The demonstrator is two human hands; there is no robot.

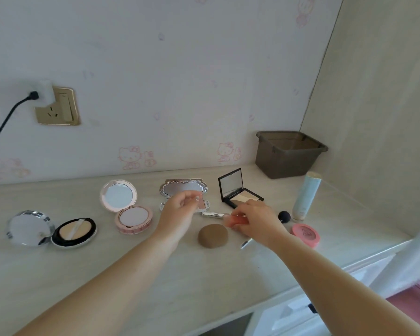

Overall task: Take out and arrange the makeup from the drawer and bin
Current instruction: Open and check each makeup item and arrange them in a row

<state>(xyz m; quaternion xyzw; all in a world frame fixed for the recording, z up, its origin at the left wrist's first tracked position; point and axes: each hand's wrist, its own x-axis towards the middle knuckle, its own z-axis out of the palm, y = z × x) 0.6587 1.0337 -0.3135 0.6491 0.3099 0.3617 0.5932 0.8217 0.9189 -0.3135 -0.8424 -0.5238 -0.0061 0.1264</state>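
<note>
My right hand [255, 220] grips a pink lip gloss tube [237, 219] whose silver cap [212, 215] points left, just above the desk. My left hand [180, 210] hovers in front of an open ornate silver palette [183, 187], fingers loosely curled with nothing seen in them. A brown sponge [212, 235] lies between my wrists. Along the desk, left to right, stand an open silver compact [29, 227] with its powder puff [74, 232], an open pink round compact [134, 218] and an open black square palette [243, 198]. A brown bin [289, 154] sits in the back right corner.
Right of my hand are a small black puff [284, 216], a pale blue bottle [306, 195] and a closed pink blush pot [306, 234]. A thin silver item [246, 243] pokes out under my right wrist. White drawers [301, 309] sit below the desk's right edge. A wall socket [58, 107] holds a plugged cable.
</note>
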